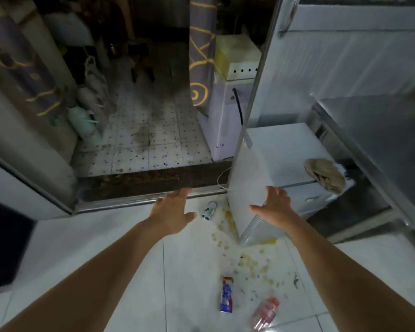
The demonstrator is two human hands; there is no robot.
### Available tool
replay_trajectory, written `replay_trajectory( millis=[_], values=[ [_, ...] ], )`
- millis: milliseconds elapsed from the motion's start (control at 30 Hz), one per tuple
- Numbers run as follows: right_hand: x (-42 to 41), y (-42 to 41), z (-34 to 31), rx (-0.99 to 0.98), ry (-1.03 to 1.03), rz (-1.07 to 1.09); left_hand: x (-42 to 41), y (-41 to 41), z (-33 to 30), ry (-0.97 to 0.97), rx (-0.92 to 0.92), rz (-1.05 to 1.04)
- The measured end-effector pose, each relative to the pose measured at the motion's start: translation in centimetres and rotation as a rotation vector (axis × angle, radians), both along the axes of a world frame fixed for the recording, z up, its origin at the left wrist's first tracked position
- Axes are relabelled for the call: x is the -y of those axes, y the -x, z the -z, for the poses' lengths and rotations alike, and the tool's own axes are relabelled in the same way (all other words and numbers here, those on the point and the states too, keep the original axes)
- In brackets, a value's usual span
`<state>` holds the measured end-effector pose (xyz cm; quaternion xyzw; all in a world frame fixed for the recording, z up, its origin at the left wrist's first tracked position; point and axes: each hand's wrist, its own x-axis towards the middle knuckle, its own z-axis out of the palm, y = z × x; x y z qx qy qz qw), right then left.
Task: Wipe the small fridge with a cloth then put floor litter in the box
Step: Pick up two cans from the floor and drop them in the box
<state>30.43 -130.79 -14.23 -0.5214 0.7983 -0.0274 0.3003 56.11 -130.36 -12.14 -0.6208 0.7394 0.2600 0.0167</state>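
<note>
Hands are reaching forward empty: the left hand [171, 209] is spreading its fingers above the floor [82, 248], and the right hand [273, 204] is opening beside the small fridge [273, 149]. Wiping is judged not yet begun, since the cloth [325, 175] is lying crumpled and untouched on the fridge top's right edge. Litter is lying uncollected: a green-white can [209, 210] near the left hand, a red-blue can [226, 294], yellowish crumbs [252, 262] scattering around the fridge's corner, and a pinkish plastic bottle [266, 312]. No box is showing.
</note>
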Motion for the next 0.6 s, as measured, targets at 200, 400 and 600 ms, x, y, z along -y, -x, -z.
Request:
replay_trajectory(
  millis=[200, 400, 600],
  values=[
    [2.4, -2.6, 2.7, 0.042, 0.004, 0.102, 5.3, -0.5, 2.5, -0.066, 0.014, 0.096],
    [9.2, -4.5, 7.9, 0.124, -0.017, 0.243, 13.9, -0.1, 6.5, -0.114, 0.068, 0.202],
    [14.0, -5.6, 12.4, 0.183, -0.026, 0.355, 20.6, 0.8, 11.2, -0.238, 0.069, 0.277]
  ],
)
